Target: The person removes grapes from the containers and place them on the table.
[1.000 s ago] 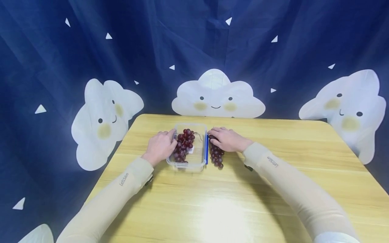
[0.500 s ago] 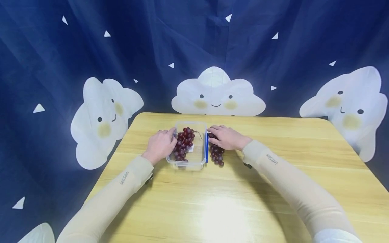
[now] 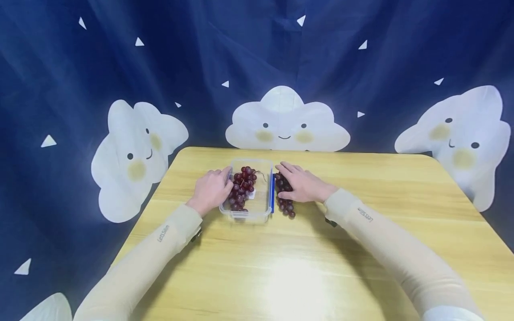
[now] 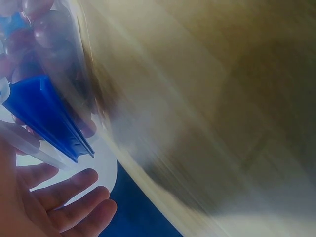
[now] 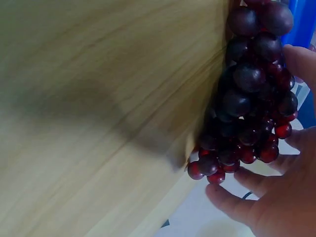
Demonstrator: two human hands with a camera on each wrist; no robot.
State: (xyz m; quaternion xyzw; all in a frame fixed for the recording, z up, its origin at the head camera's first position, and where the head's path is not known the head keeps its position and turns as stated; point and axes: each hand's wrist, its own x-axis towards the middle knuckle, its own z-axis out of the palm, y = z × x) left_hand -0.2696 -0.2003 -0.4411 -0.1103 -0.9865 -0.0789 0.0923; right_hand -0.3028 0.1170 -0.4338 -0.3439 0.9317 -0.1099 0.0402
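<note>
Head view | grape bunch lay on the tabletop at three o'clock of the container | right grip splayed over it; left grip rested, unclenched, at the container's nine o'clock | bunch looked light, slippery, best cradled mid-cluster

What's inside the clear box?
Inside the box are dark red grapes with a thin stem, and something small and white shows beside them. The grapes cover part of the bottom, so what lies under them can't be seen.
</note>
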